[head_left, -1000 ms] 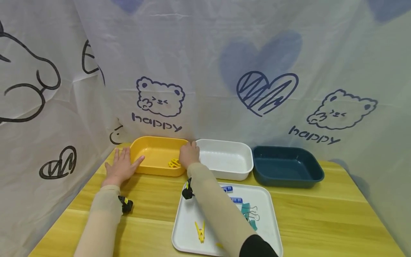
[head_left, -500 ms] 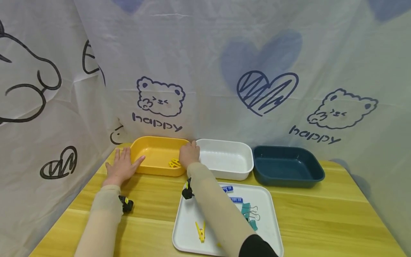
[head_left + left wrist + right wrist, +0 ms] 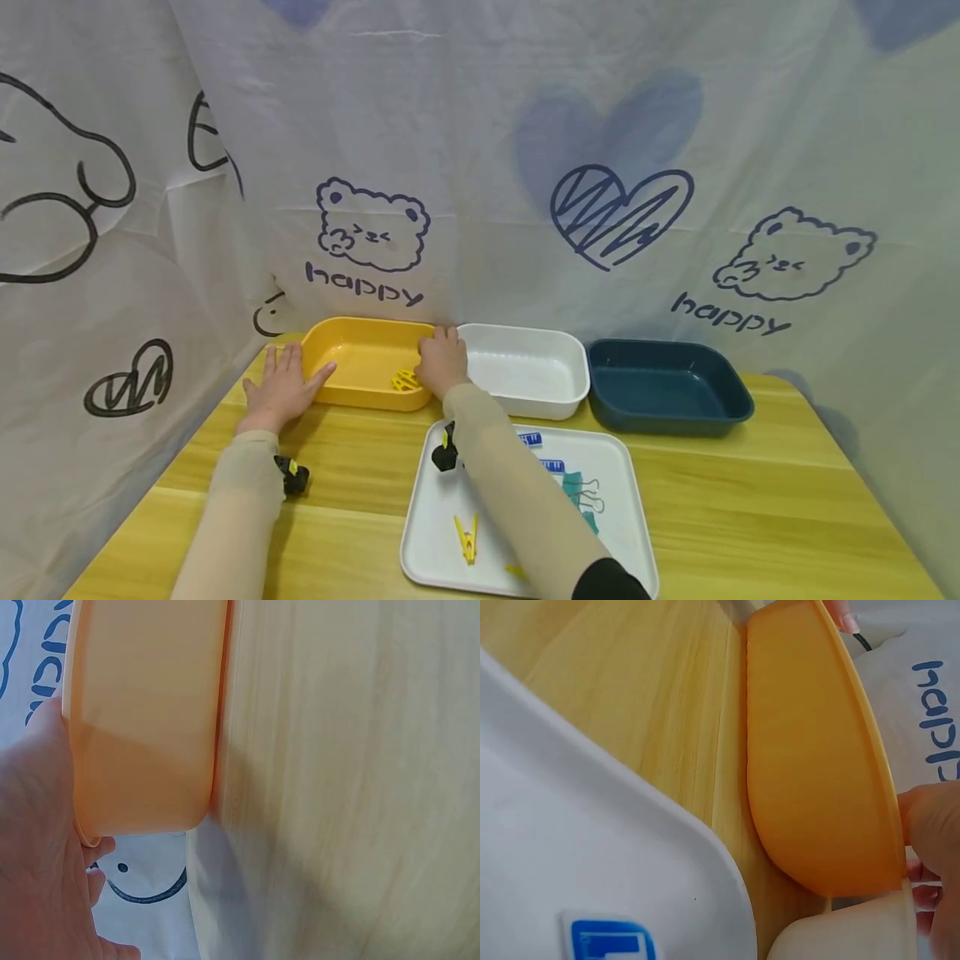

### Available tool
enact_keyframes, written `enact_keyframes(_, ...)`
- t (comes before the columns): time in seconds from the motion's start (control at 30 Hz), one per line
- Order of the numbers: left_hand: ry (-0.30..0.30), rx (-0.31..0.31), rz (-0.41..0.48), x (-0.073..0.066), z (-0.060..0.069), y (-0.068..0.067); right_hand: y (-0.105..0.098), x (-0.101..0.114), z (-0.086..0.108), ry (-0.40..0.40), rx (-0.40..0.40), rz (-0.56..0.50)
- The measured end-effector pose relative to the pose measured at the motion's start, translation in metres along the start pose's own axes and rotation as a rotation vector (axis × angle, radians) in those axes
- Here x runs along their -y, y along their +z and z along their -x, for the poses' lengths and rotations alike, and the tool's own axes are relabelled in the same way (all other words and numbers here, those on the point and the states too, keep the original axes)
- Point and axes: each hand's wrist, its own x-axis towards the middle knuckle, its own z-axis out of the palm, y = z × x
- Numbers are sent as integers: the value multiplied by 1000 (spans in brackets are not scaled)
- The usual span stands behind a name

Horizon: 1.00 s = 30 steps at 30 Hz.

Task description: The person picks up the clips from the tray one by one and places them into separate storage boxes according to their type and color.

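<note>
A yellow plastic bin [image 3: 360, 398] stands at the back left of the table, with several yellow clips [image 3: 406, 381] in its right end. My left hand [image 3: 279, 387] rests against the bin's left end, fingers spread and mostly straight, thumb over the rim. At the opposite end, my right hand [image 3: 442, 360] grips the rim, its fingers [image 3: 928, 896] reaching down between this bin and the white bin [image 3: 528, 407]. Part of the right hand's hold is hidden in the head view; the right wrist view shows the thumb side over the yellow rim.
A dark blue bin [image 3: 671, 421] stands right of the white one. In front, a white tray [image 3: 438, 554] bears a yellow clothespin [image 3: 467, 540], blue-and-white clips [image 3: 552, 466] and teal binder clips [image 3: 572, 486]. The right forearm crosses over the tray. A printed cloth [image 3: 487, 208] hangs behind.
My right wrist has shifted slightly right and down, while the hand stays on the bin's rim. The left hand and the bins look unmoved; the head view has shifted a little.
</note>
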Motion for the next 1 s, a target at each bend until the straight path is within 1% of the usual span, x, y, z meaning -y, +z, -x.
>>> enact_keyframes(0.17,0,3,0,1,-1,0,-5,0,7,-2,3,-57)
enact_keyframes(0.5,6,5,5,1,-1,-1,-23,-6,22,-82,-69,-74)
enact_keyframes(0.67,4,11,3,1,-1,0,-37,-10,36,-125,-91,-79)
enact_keyframes(0.77,7,5,1,0,0,0,-47,-14,46,-146,-102,-108)
enact_keyframes(0.93,6,1,-8,-2,1,-1,-60,-21,60,-165,-119,-153)
enact_keyframes(1.0,3,1,-9,-2,2,-1,-64,-25,65,-169,-125,-154)
